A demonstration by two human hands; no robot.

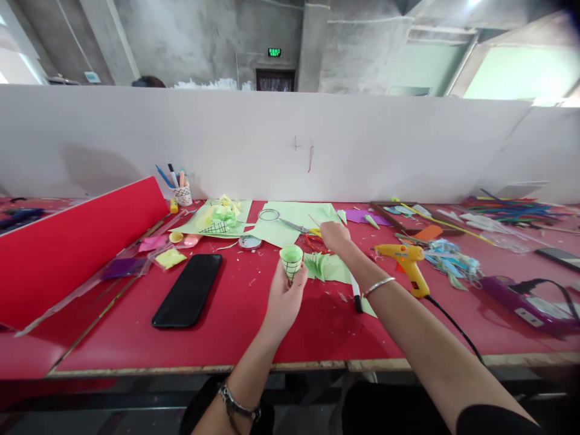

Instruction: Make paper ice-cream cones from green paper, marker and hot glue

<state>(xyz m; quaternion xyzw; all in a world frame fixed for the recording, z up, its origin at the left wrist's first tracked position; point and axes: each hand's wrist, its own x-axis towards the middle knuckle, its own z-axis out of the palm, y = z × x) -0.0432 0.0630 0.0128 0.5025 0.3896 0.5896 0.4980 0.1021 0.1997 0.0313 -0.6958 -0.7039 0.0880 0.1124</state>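
My left hand (286,296) is closed around a small light green paper cone (290,256) with black grid lines, its wide mouth facing up. Farther forward, my right hand (334,235) has its fingers closed, and a thin pale stick (313,220) juts out from them. Scissors (293,226) with yellow handles lie just left of that hand, their handles partly behind the fingers. Between my hands rests a fringed green paper strip (317,266). Behind are green paper sheets (281,232) and a gridded cone (215,227) with yellow and green paper.
A black phone (188,290) lies at left, near a leaning red board (81,248). Rightward are a yellow glue gun (410,263), a purple power strip (525,302) and a marker (356,295). A pen cup (182,194) stands before the white partition (254,145).
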